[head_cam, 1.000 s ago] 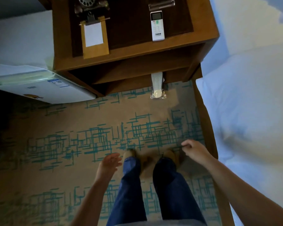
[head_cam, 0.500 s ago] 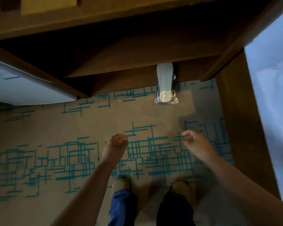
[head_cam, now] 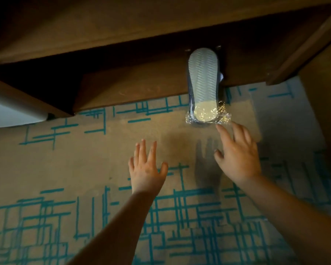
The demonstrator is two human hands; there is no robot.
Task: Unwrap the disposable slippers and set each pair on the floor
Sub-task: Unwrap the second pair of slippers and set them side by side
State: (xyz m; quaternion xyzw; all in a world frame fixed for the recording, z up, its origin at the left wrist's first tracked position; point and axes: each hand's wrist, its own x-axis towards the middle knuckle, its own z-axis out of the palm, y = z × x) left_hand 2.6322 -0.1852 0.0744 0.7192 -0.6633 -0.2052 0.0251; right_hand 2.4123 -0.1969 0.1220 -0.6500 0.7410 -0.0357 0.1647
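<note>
A pack of disposable slippers (head_cam: 203, 83) in clear plastic wrap lies sole up on the lowest shelf of a wooden bedside table (head_cam: 132, 87), with its near end hanging over the carpet. My right hand (head_cam: 237, 155) is open, fingers spread, its fingertips just short of the crinkled wrap at the pack's near end. My left hand (head_cam: 146, 167) is open too, held over the carpet to the left and farther from the pack. Neither hand holds anything.
The carpet (head_cam: 65, 169) is tan with teal line patterns. A white appliance (head_cam: 8, 111) stands at the left beside the bedside table. A wooden bed frame (head_cam: 325, 104) rises at the right.
The view has dropped low and close to the shelf. Both hands have opened from loose fists and moved forward; the right hand has come up close to the wrapped pack.
</note>
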